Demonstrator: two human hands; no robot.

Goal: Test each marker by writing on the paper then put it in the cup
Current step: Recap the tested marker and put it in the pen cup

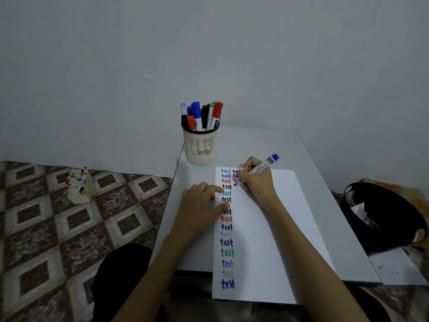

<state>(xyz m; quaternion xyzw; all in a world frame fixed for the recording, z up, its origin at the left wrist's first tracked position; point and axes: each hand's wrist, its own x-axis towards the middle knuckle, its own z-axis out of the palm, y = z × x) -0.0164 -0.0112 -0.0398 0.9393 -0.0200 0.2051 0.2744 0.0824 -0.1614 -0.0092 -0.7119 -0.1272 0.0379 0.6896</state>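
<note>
Fingers [243, 176] of the right hand [257, 184] are curled tight round one marker [263, 167], its tip down on the paper [267, 228] and its long axis slanting up and away to the right, the blue cap end farthest from the fingers. The left hand [199, 210] lies flat, fingers spread and holding nothing, pressing the paper's left edge just left of the writing hand.

Nearest the person, below both hands, a column of the word "test" [227, 242] runs down the left side of the single sheet: about sixteen entries in blue, green, black, red and pale blue, though one seems hidden under the left fingers, so the count is uncertain. A second column has begun right at the writing fingers; three partial words show there, half covered by the hand. The sheet overhangs the near edge of the white desk [313, 182].

Beyond the fingers, toward the wall, stands one cream slotted cup [200, 147] with roughly ten markers upright in it, caps up: blue, red, black, green and light blue. Print on the held marker's barrel is too small to read.

Far left of the left fingers, on the tiled floor [58, 228], sits one small box [80, 189] of markers. Right of the writing hand lies a black bag [383, 217].
</note>
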